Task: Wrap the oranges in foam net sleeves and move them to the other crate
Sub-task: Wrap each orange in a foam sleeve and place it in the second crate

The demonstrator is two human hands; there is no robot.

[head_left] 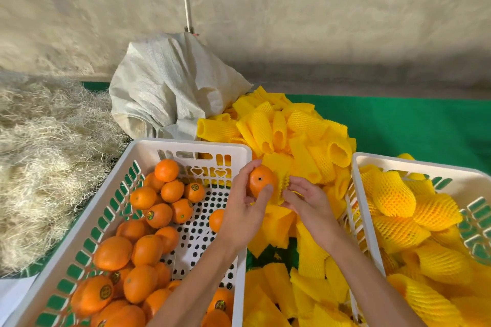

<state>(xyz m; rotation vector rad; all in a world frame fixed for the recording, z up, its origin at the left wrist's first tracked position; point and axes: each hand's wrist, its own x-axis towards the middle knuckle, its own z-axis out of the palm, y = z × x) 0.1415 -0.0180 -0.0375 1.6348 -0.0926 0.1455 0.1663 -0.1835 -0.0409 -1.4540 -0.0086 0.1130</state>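
Overhead, head view: left hand (245,210) grips a bare orange (261,184), fingers curled over the top, thumb across its near side. Right hand (308,200) pinches a crumpled yellow foam net sleeve (282,185) that touches the orange's right side; the right grip is curled around the sleeve's lower edge. Both hands sit above the gap between the two crates, over the near right corner of the left one.

Left white plastic crate (148,145) holds loose unwrapped oranges (148,249), several with round stickers, heaped toward its left and near sides; perforated floor shows on the right. Right white crate (357,167) holds wrapped oranges in yellow netting (393,200).

Between and behind the crates: a pile of empty foam sleeves (292,127) on the green worktop (411,125). A white woven sack (164,87) stands behind the left crate. Pale straw-like fibre (45,156) lies at far left. Plaster wall behind.
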